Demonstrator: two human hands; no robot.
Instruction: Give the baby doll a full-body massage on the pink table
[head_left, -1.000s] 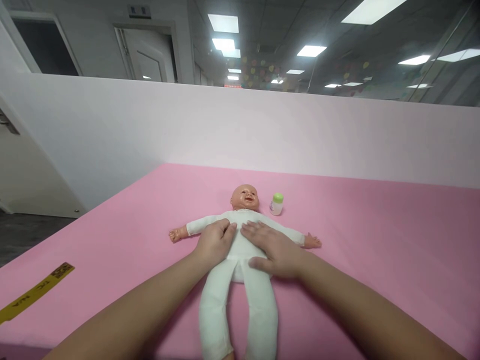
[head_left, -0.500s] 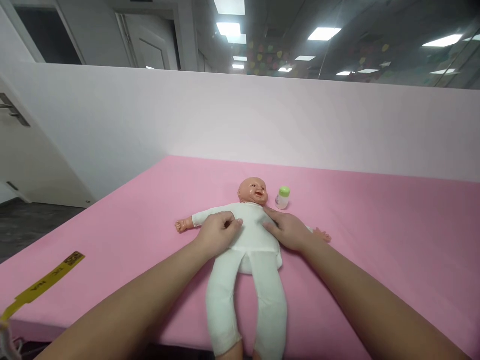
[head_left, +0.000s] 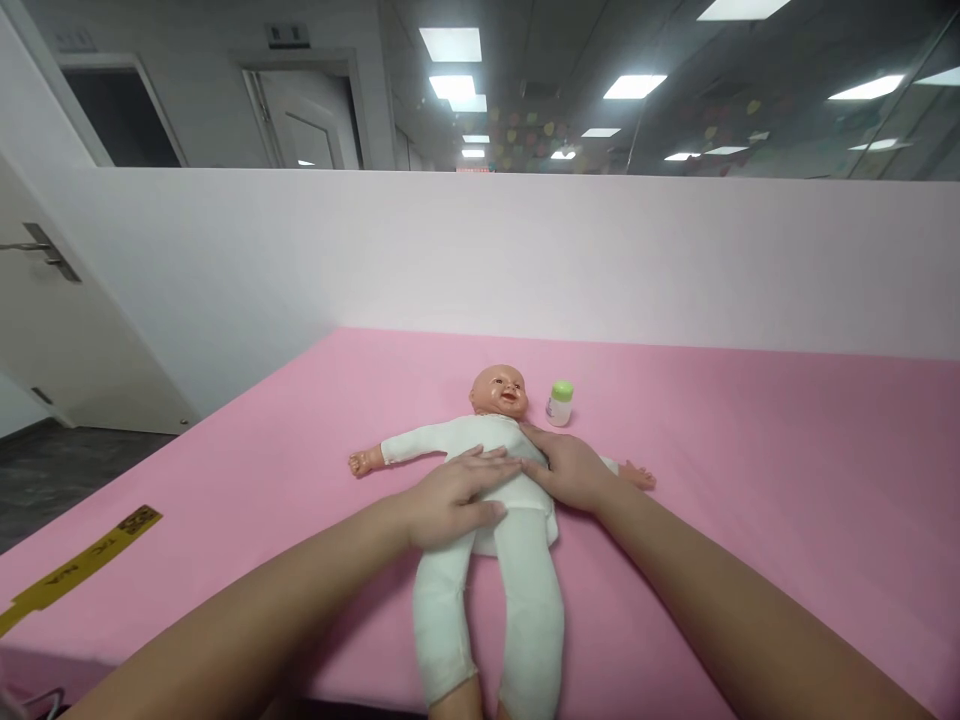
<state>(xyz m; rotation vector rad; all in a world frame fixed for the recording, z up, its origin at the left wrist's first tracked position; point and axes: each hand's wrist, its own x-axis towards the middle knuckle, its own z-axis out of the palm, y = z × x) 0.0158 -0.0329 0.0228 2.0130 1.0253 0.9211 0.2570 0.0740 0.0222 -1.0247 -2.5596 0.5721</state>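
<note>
A baby doll (head_left: 529, 580) with a white cloth body lies on its back, its arms stretched out to both sides and its head away from me. My left hand (head_left: 461, 500) lies flat across the doll's belly, fingers extended to the right. On the doll's chest and shoulder at the right rests my right hand (head_left: 574, 468), fingers stretched toward the neck and thumb apart. Neither hand grips anything. Just right of the doll's head stands a small clear bottle with a green cap (head_left: 559, 404), touched by no hand. The doll's feet are cut off at the bottom edge.
Pink cloth (head_left: 750, 480) covers the table under the doll. A yellow printed label strip (head_left: 90, 565) lies near the left front edge. Behind the table rises a white wall (head_left: 525, 255) with glass above it. At the left is a door with a handle (head_left: 51, 252).
My left hand has gone from curled fingers at the doll's side to lying flat across its belly. My right hand stays at the chest. The view has tilted up slightly.
</note>
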